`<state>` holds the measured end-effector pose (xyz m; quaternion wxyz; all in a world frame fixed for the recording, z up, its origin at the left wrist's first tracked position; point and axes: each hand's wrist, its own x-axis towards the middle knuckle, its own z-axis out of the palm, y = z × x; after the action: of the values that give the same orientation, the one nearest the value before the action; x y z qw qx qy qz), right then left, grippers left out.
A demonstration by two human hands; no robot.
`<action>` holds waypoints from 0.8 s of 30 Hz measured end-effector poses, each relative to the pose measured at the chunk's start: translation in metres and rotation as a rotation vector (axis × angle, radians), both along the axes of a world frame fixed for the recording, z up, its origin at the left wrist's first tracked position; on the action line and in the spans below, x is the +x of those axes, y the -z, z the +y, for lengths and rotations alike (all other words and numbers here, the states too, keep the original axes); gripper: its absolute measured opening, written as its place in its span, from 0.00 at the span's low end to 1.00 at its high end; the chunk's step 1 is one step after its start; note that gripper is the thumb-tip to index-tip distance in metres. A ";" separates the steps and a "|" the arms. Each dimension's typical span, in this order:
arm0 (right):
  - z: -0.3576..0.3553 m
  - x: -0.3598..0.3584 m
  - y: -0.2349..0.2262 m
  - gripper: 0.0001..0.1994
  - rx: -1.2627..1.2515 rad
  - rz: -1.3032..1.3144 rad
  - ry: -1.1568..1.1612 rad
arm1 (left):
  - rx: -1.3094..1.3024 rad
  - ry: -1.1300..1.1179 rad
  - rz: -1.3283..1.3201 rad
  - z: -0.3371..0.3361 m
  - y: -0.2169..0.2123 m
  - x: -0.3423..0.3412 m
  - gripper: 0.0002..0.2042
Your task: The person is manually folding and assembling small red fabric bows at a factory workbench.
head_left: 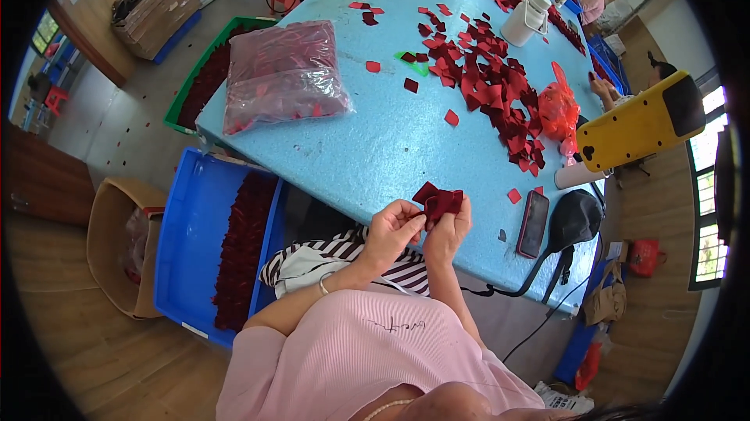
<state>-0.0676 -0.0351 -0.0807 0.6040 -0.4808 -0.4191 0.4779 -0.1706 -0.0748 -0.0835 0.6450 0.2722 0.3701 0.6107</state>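
Note:
Several small dark red cloth pieces [439, 201], velvety in look, are bunched between my hands at the near table edge. My left hand [391, 235] is closed, with thumb and forefinger pinching a corner of the cloth. Wrapped round the pieces from the right side is my right hand [448, 235], its fingertips partly hidden behind them. Beyond both hands spreads a loose heap of similar red cloth pieces [492, 85] on the blue table [375, 163]. A single red piece [514, 196] lies to the right of my hands.
A clear bag of red pieces [285, 77] lies on the table's left. Beside me stands a blue bin [187, 249] with a dark red row of pieces. At right are a phone [533, 222], a black pouch [576, 218] and a yellow device [641, 124]. Other people sit around the table.

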 end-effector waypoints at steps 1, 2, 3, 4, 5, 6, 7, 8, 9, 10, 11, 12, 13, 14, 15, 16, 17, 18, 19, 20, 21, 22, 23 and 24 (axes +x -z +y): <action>0.002 -0.001 0.003 0.07 0.027 -0.032 0.030 | -0.008 -0.027 -0.001 0.000 0.002 0.005 0.04; 0.003 -0.001 0.004 0.07 0.054 -0.064 0.061 | -0.008 -0.026 0.000 0.001 0.006 0.011 0.04; 0.002 -0.001 0.004 0.07 0.053 -0.063 0.061 | 0.092 -0.134 0.179 0.002 0.010 0.017 0.04; 0.002 -0.002 0.001 0.07 -0.015 0.038 0.057 | 0.191 -0.240 0.357 0.004 0.008 0.020 0.03; 0.003 -0.001 -0.001 0.07 -0.083 0.140 0.053 | 0.190 -0.239 0.358 0.005 0.006 0.020 0.03; 0.004 0.001 0.002 0.07 -0.085 0.140 0.055 | 0.221 -0.244 0.523 0.006 0.005 0.020 0.04; 0.006 0.004 0.005 0.06 -0.087 0.169 0.033 | 0.255 -0.249 0.687 0.007 -0.001 0.020 0.04; 0.008 0.006 0.007 0.06 -0.090 0.198 0.011 | 0.255 -0.246 0.687 0.008 -0.003 0.023 0.04; 0.010 0.008 0.008 0.06 -0.091 0.198 0.013 | 0.292 -0.250 0.720 0.010 -0.006 0.026 0.04; 0.012 0.010 0.009 0.06 -0.109 0.217 -0.004 | 0.328 -0.255 0.754 0.011 -0.006 0.028 0.04; 0.014 0.012 0.010 0.06 -0.127 0.236 -0.021 | 0.328 -0.255 0.753 0.014 -0.006 0.028 0.04; 0.017 0.014 0.012 0.06 -0.127 0.235 -0.021 | 0.378 -0.246 0.783 0.017 -0.006 0.027 0.04; 0.019 0.016 0.016 0.06 -0.138 0.232 -0.010 | 0.427 -0.235 0.814 0.019 -0.005 0.025 0.03; 0.021 0.017 0.019 0.06 -0.146 0.228 0.000 | 0.428 -0.235 0.814 0.019 -0.003 0.024 0.03; 0.023 0.021 0.020 0.06 -0.144 0.228 0.000 | 0.491 -0.204 0.798 0.019 -0.001 0.022 0.04; 0.022 0.024 0.018 0.07 -0.161 0.266 -0.020 | 0.552 -0.169 0.780 0.017 0.000 0.022 0.04; 0.022 0.028 0.015 0.07 -0.175 0.304 -0.039 | 0.557 -0.165 0.779 0.016 0.000 0.024 0.04; 0.021 0.032 0.009 0.07 -0.166 0.305 -0.033 | 0.415 -0.142 0.608 0.017 -0.001 0.028 0.06; 0.020 0.034 -0.004 0.07 -0.169 0.347 -0.039 | 0.278 -0.111 0.442 0.018 -0.005 0.030 0.07; 0.020 0.038 -0.017 0.07 -0.166 0.389 -0.043 | 0.253 -0.026 0.388 0.023 -0.011 0.032 0.10; 0.019 0.043 -0.024 0.07 -0.139 0.397 -0.026 | 0.280 -0.008 0.392 0.025 -0.018 0.038 0.10; 0.012 0.058 -0.039 0.08 -0.134 0.371 0.026 | 0.272 -0.032 0.410 0.020 -0.040 0.055 0.10; 0.023 0.072 -0.057 0.10 -0.088 0.356 0.078 | 0.305 -0.057 0.435 0.033 -0.067 0.071 0.10; 0.023 0.094 -0.059 0.17 -0.040 0.215 0.074 | 0.279 -0.024 0.421 0.033 -0.078 0.091 0.10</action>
<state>0.0263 -0.0121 -0.0214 0.6531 -0.4536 -0.3242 0.5124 -0.0800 -0.0419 -0.0051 0.5024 0.4753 0.4117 0.5935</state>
